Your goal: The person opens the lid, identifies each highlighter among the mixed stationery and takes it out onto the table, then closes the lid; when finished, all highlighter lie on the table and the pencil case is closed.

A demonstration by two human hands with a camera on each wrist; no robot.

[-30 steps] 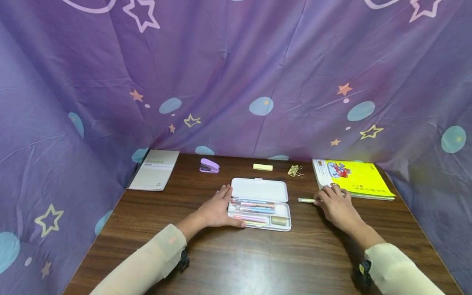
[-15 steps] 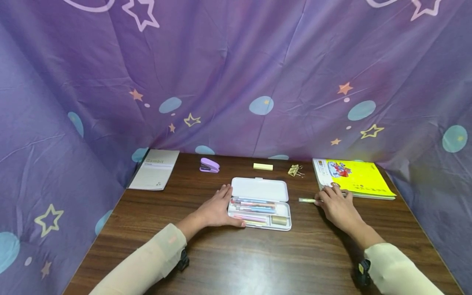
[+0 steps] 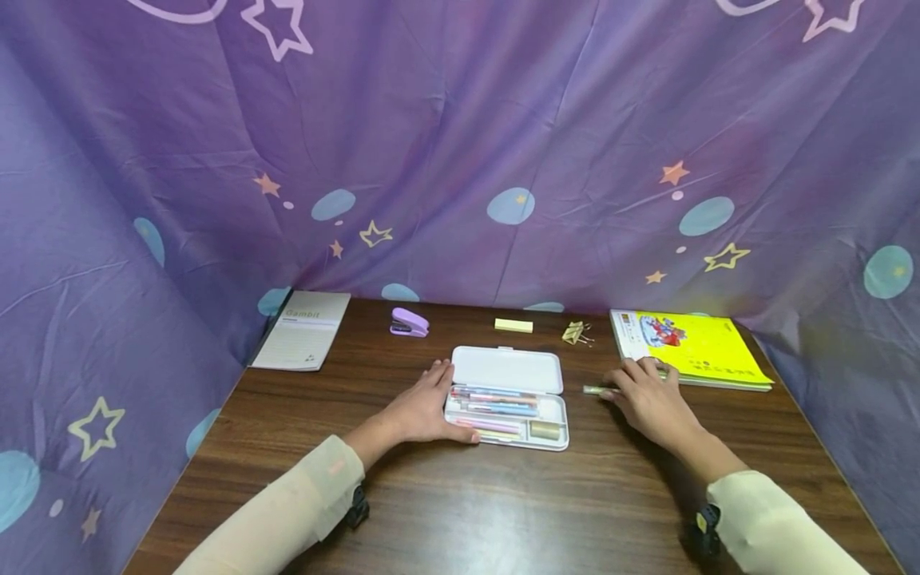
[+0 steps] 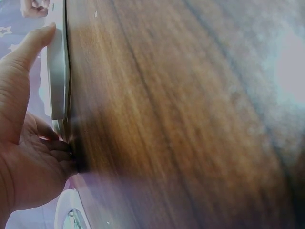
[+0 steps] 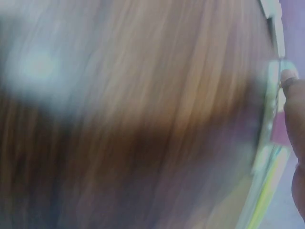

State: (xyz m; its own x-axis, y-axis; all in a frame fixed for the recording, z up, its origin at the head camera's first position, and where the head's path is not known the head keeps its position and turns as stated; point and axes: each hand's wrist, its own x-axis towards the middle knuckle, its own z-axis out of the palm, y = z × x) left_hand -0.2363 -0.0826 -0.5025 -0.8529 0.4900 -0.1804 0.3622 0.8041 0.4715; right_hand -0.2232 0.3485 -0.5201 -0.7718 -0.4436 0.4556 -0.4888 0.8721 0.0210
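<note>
A white pencil case (image 3: 506, 370) lies open on the table, its lid folded back. Several pens (image 3: 496, 399) and a small olive-gold block (image 3: 544, 430) sit in its tray. My left hand (image 3: 424, 407) rests against the case's left end, with straight fingers along the side and the thumb on the front edge (image 4: 58, 86). Right of the case, my right hand (image 3: 650, 403) pinches a slim pale-green stick-shaped item (image 3: 592, 390), whose far part is hidden by the fingers. In the blurred right wrist view the item (image 5: 272, 95) looks translucent green with a pink part.
Behind the case stand a purple stapler (image 3: 410, 323), a yellow block (image 3: 513, 326) and gold binder clips (image 3: 576, 333). A white notebook (image 3: 302, 331) lies at the left. Yellow-covered books (image 3: 707, 347) lie just beyond my right hand. A purple curtain (image 3: 460, 160) surrounds the wooden table (image 3: 496, 511).
My right hand has shifted slightly left and covers more of the green item, whose left end stays almost where it was. My left hand and the pencil case have not moved.
</note>
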